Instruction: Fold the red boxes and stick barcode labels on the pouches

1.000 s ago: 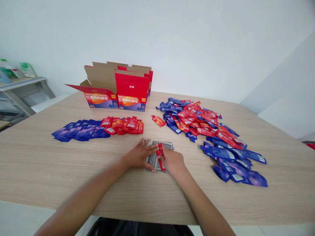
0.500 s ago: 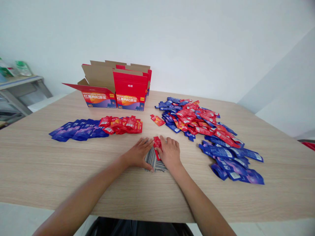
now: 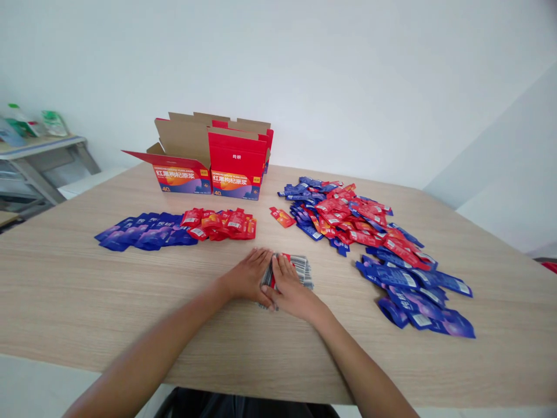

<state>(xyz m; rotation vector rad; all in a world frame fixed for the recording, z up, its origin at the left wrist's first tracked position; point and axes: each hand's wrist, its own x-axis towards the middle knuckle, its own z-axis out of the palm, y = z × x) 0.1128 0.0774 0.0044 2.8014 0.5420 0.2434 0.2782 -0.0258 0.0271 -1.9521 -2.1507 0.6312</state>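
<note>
A low grey-and-white striped stack [image 3: 303,270] lies on the table between and under my hands; what it is made of is too small to make out. Something red, seemingly a red sachet [image 3: 274,281], shows on top of it, mostly covered by my fingers. My left hand [image 3: 249,275] rests against the stack's left side, fingers stretched out. Across the top lies my right hand [image 3: 292,293], its fingers extended flat and its thumb near the left thumb. Neither hand is wrapped round anything.
Open red cartons [image 3: 237,168] stand at the back left. Before them lie a row of blue pouches [image 3: 150,230] and red sachets [image 3: 224,223]. A mixed heap [image 3: 343,215] spreads on the right, with blue pouches [image 3: 418,290] nearer me. One red sachet [image 3: 282,217] lies apart.
My right hand has shifted left and turned across the stack, uncovering its right part. The red piece is now mostly hidden under the fingers. The view has shifted slightly.
</note>
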